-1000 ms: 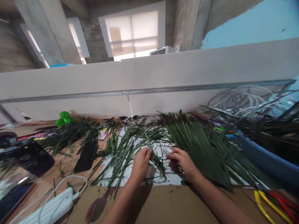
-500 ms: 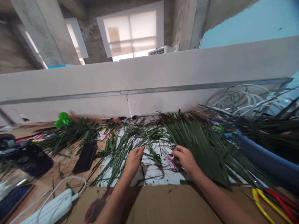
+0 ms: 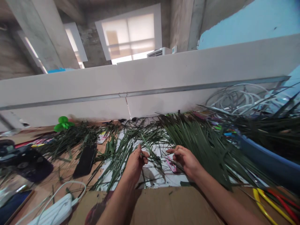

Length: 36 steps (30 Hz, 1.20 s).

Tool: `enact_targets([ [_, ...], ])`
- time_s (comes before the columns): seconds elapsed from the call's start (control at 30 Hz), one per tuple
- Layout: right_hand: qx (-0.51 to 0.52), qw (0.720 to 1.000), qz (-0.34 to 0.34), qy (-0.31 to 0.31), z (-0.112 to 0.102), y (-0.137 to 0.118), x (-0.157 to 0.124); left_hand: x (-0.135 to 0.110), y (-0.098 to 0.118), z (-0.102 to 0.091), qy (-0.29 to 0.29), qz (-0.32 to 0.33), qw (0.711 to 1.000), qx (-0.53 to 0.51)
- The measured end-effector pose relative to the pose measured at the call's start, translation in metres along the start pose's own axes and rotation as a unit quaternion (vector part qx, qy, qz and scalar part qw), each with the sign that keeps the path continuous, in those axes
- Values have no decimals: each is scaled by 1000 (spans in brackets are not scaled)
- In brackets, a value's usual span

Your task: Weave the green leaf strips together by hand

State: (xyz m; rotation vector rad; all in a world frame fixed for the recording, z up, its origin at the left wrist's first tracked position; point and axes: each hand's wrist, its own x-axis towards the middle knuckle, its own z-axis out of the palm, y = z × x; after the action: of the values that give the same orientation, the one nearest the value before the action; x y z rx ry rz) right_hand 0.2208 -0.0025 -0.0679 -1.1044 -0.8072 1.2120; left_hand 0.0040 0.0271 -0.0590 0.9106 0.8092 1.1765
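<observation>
Beneath a pale plaster wall [image 3: 164, 84], long green leaf strips [image 3: 197, 147] were strewn across a white sheet [image 3: 154, 175]; one strip was pinched between the left hand's [image 3: 136, 165] fingers, while the right hand's [image 3: 187, 162] fingers were held apart above a pink plastic piece [image 3: 172, 164].

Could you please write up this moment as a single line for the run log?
left hand: pinching green leaf strip | right hand: open, near pink object | under hands: white paper

L hand [image 3: 135, 165], R hand [image 3: 187, 162], leaf strips [image 3: 194, 140]

Left hand [image 3: 135, 164] and right hand [image 3: 187, 162] held apart, fingers [image 3: 177, 151] curled.
</observation>
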Motion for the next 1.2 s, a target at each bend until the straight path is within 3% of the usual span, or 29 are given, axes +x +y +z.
enact_targets([
  [0.2,206,970,58,-117,1,-1,-5,1,-3,-1,7,6,1000,4],
  [0.37,265,952,56,-142,4,1,-7,-1,-1,3,16,10,1000,12],
  [1.0,107,990,17,-91,12,-3,-11,-3,6,9,57,48,996,49],
  [1.13,70,992,10,-104,13,-5,-13,-2,6,5,52,76,984,151],
  [1.2,-38,992,-20,-119,13,-6,-14,-1,6,2,28,113,959,260],
])
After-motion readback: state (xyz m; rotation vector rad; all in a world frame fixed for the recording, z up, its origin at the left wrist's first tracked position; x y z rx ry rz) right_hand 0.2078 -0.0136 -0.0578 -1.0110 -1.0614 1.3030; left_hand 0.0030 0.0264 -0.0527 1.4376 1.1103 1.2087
